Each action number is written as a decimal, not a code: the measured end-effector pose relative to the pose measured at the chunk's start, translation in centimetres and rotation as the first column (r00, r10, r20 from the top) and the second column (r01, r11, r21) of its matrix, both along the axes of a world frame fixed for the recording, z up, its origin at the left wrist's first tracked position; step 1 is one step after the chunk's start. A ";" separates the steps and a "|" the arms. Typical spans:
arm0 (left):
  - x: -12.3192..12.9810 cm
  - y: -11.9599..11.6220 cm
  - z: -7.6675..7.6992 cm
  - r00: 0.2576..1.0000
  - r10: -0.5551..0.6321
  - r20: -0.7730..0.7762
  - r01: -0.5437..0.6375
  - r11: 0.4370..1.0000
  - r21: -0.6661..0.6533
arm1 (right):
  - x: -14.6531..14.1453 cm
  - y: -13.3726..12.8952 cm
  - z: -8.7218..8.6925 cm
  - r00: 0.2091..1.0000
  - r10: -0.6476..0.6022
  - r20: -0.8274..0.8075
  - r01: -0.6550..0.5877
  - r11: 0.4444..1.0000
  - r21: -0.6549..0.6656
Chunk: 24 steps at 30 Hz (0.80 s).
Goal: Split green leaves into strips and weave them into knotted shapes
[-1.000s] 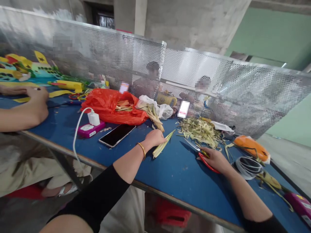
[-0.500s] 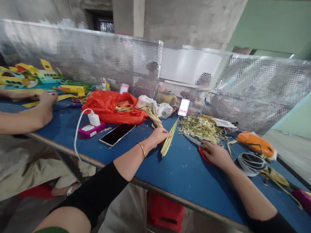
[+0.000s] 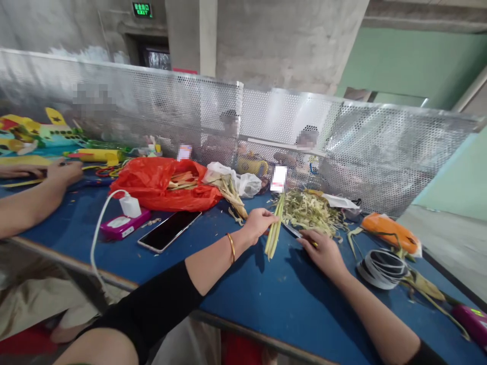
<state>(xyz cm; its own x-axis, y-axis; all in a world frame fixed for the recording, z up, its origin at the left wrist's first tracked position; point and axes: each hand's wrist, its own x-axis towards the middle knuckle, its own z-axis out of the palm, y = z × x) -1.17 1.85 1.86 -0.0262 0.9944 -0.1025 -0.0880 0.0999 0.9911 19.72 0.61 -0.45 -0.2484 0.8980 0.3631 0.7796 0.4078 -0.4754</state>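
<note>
My left hand (image 3: pixel 261 223), with a gold bangle at the wrist, pinches a bundle of pale green plant strips (image 3: pixel 274 234) above the blue table (image 3: pixel 243 299). To its right, my right hand (image 3: pixel 321 248) is closed on scissors (image 3: pixel 292 230), whose blades point left toward the strips. The scissors' handles are mostly hidden by my fingers. Behind both hands lies a heap of pale green shavings (image 3: pixel 314 210).
A red plastic bag (image 3: pixel 152 177), a black phone (image 3: pixel 170 231) and a purple power socket (image 3: pixel 124 223) lie left. Right are a wire coil (image 3: pixel 382 268) and an orange packet (image 3: pixel 391 233). A co-worker's hands (image 3: pixel 63 172) are far left. A perforated metal screen (image 3: pixel 277 116) stands behind.
The view has shifted. My left hand has moved right with the strips, closer to my right hand. My right hand has lifted the scissors and brought them toward the strips.
</note>
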 end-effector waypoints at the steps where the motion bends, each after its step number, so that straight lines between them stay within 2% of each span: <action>1: 0.2 0.2 -0.1 1.000 0.011 0.004 -0.011 1.000 0.008 | -0.8 0.2 -0.1 0.986 0.016 -0.166 -0.034 0.994 -0.104; 3: 0.6 0.6 -0.3 1.000 0.025 0.009 -0.025 0.999 0.020 | -2.6 0.9 -0.1 0.889 -0.008 -0.458 -0.157 0.934 -0.320; 5: 0.7 0.9 -0.7 1.000 0.026 0.011 -0.027 0.999 0.024 | -4.2 1.7 -0.2 0.834 -0.027 -0.550 -0.227 0.893 -0.388; 7: 0.7 1.1 -1.1 1.000 0.027 0.006 -0.027 0.999 0.016 | -5.2 2.3 -0.3 0.802 -0.034 -0.596 -0.267 0.873 -0.409; 10: 0.4 1.3 -1.8 1.000 0.010 0.007 -0.010 1.000 -0.020 | -5.8 2.6 -0.8 0.710 -0.069 -0.701 -0.354 0.825 -0.439; 16: -0.2 1.4 -2.7 0.983 -0.094 0.157 0.123 0.974 -0.192 | -5.3 1.9 -1.7 0.559 -0.142 -0.817 -0.487 0.741 -0.462; 20: -0.3 1.4 -3.2 0.979 -0.122 0.161 0.151 0.971 -0.184 | -5.3 1.7 -1.7 0.520 -0.176 -0.836 -0.513 0.718 -0.470; 24: 0.0 1.0 -3.5 0.984 -0.156 0.085 0.168 0.973 -0.157 | -5.5 1.5 -1.7 0.553 -0.139 -0.822 -0.482 0.751 -0.451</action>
<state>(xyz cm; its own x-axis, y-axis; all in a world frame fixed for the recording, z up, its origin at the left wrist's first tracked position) -1.21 2.90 -1.68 0.1469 0.9546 -0.2592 -0.1277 0.2782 0.9520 14.22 2.11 -2.14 -0.3230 0.9434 -0.0746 -0.0887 -0.1087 -0.9901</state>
